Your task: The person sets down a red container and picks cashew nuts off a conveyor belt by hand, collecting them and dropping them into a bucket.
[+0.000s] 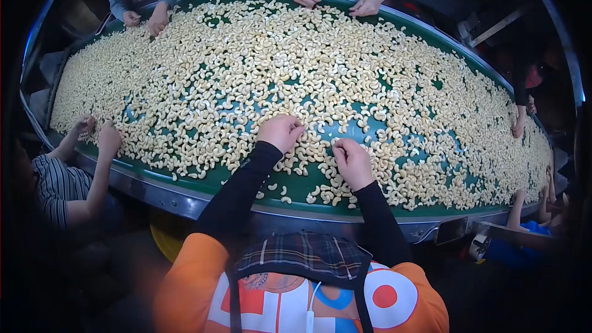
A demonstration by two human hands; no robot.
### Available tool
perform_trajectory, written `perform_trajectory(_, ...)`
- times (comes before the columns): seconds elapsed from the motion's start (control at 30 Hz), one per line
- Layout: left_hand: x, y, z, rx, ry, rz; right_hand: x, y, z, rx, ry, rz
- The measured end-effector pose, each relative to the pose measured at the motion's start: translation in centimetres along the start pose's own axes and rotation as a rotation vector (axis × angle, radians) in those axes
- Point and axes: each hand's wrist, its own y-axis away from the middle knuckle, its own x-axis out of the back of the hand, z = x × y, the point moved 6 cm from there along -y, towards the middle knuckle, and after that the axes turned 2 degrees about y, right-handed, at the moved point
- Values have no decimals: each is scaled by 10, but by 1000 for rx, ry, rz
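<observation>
Pale cashew nuts [277, 55] lie spread in a loose layer over a wide green belt [302, 186]. My left hand [281, 132] rests low over the nuts near the middle, its fingers curled together and pointing right. Whatever those fingertips may hold is too small to make out. Just to the right, my right hand [353, 161] is over the near part of the belt, thumb and fingers drawn together beside some nuts. Its fingertips hide any nut between them. A strip of belt with few nuts separates the two hands.
Co-workers' hands are over the belt at the far left [158, 18], far middle [367, 4], near left [109, 138] and right edge [519, 124]. A metal rim [179, 202] borders the near side. A yellow round object [165, 234] is below it.
</observation>
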Motion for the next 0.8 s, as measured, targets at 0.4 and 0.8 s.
perform_trajectory(0.4, 2, 37, -13, -32, -45, -256, -47, -57, -19, -2, 378, 4)
perform_trajectory(0.8, -2, 88, -81, 596, 1374, -463, -89, -20, -91, -83, -86, -233)
